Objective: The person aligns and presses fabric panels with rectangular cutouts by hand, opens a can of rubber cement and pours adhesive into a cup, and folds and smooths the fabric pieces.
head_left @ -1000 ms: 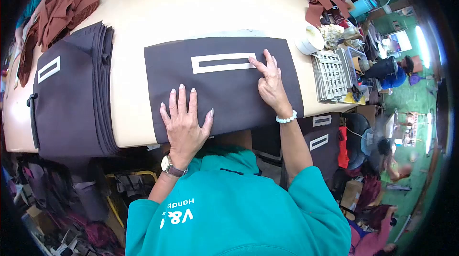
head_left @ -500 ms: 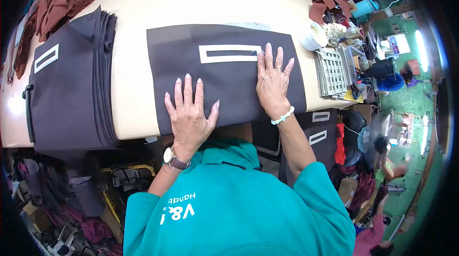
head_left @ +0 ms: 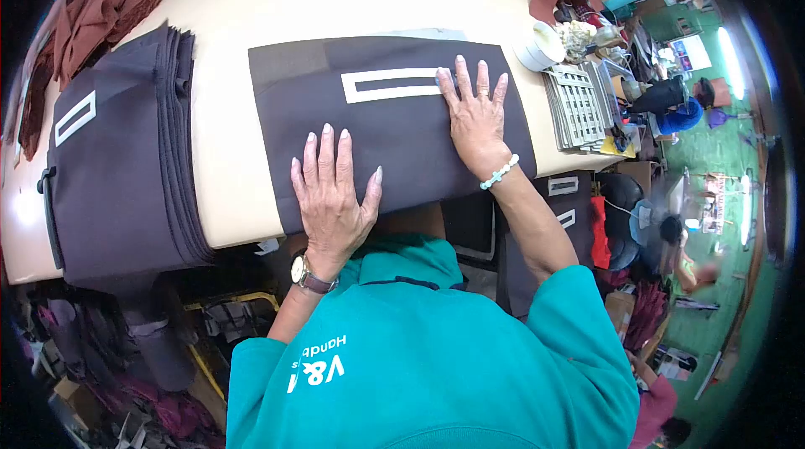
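A dark brown fabric panel (head_left: 411, 143) lies flat on the cream table, its near edge reaching the table's front edge. On its upper part is a white rectangular frame (head_left: 350, 88) with a dark slot in the middle. My left hand (head_left: 331, 193) rests palm down on the panel's lower left, fingers spread. My right hand (head_left: 478, 124), with a bead bracelet at the wrist, also lies flat with fingers apart. Its index fingertip touches the right end of the white frame and covers part of it.
To the left, a stack of dark panels (head_left: 113, 160) hangs over the table edge, held by a black clamp (head_left: 48, 185). Reddish-brown scraps (head_left: 105, 9) lie behind it. At right stand a white tub (head_left: 539, 48) and metal templates (head_left: 579, 105). Another person works at far right.
My right hand has slid slightly up and left, its index finger now over the frame's right end. My left hand stays nearly in place. The whole view has shifted a little.
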`<state>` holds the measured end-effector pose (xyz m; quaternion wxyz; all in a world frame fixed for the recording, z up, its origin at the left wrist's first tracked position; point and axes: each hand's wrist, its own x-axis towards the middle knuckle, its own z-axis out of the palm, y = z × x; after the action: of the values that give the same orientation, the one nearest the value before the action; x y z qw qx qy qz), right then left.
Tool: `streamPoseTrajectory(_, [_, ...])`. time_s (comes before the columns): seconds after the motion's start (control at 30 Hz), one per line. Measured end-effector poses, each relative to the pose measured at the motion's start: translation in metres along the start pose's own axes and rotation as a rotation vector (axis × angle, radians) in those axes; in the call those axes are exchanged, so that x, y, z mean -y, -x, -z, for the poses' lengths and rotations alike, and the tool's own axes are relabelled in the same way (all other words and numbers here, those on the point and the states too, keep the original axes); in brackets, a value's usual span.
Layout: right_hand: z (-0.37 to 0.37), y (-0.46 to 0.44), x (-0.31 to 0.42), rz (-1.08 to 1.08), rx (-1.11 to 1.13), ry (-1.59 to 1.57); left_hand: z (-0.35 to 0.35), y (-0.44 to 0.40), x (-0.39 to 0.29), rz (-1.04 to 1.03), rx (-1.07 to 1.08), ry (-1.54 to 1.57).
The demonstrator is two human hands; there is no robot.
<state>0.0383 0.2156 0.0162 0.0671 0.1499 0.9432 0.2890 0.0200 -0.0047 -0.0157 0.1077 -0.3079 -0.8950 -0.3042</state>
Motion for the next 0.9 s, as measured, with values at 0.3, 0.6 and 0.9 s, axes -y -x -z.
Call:
streamPoseTrajectory(0.3, [0.013, -0.005, 0.020, 0.033, -0.006, -0.094, 0.001, 0.000, -0.001, -0.009, -0.003, -0.006])
streamPoseTrajectory(0.6, [0.038, -0.012, 0.063, 0.144, -0.081, -0.176, 0.001, 0.001, 0.001, -0.026, -0.033, 0.020])
streamPoseTrajectory(0.9, [0.053, -0.018, 0.088, 0.189, -0.124, -0.213, 0.000, 0.002, 0.002, 0.018, -0.054, 0.077])
